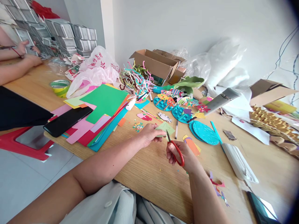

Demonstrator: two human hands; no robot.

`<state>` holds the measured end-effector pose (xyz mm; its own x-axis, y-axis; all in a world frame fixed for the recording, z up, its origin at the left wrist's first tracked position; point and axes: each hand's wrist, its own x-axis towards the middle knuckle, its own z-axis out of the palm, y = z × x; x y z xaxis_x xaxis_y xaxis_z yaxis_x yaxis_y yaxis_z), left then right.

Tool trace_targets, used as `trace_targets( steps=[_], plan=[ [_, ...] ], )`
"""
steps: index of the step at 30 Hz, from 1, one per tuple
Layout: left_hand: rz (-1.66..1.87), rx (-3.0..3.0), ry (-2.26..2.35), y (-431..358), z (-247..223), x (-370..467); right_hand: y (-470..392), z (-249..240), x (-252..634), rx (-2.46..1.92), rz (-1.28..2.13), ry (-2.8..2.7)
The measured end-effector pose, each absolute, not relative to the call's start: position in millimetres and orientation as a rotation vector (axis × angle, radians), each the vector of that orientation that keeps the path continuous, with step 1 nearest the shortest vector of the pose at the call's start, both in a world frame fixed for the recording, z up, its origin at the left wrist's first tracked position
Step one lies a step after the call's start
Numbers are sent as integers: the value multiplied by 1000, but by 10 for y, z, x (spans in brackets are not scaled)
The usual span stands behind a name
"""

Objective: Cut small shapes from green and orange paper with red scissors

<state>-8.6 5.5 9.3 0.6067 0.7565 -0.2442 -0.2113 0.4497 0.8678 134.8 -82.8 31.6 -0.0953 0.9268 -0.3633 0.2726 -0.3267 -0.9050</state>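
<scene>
- The left hand (149, 135) pinches a piece of light green paper (164, 127) between thumb and fingers; its lower fingers are partly hidden.
- The right hand (178, 153) is closed around the scissors (179, 155), with fingers in the red handles; the blades meet the paper, so their tips are hard to make out.
- On the paper there are thin drawn lines (the shape I cannot tell surely).
- At the right bottom, a lit phone (263, 207) is cut by the frame; its screen is not readable.
- The white plastic bag (99, 63) carries red characters, too creased for reading. I can read no brand.
- The table (140, 174) is of light wood grain, with coloured sheets (105, 99) at the left.
- Behind is a pale wall (163, 25); a red stool (25, 146) stands on the tiled floor (30, 177).
</scene>
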Motion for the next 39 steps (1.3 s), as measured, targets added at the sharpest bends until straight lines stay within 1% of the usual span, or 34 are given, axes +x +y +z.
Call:
trace_targets(
  steps=[11,39],
  plan=[
    [648,933,667,70,42,-73,-829,319,1363,-1547,1486,-1343],
    [646,924,688,54,121,-97,-829,330,1356,-1640,1442,-1371]
  ],
)
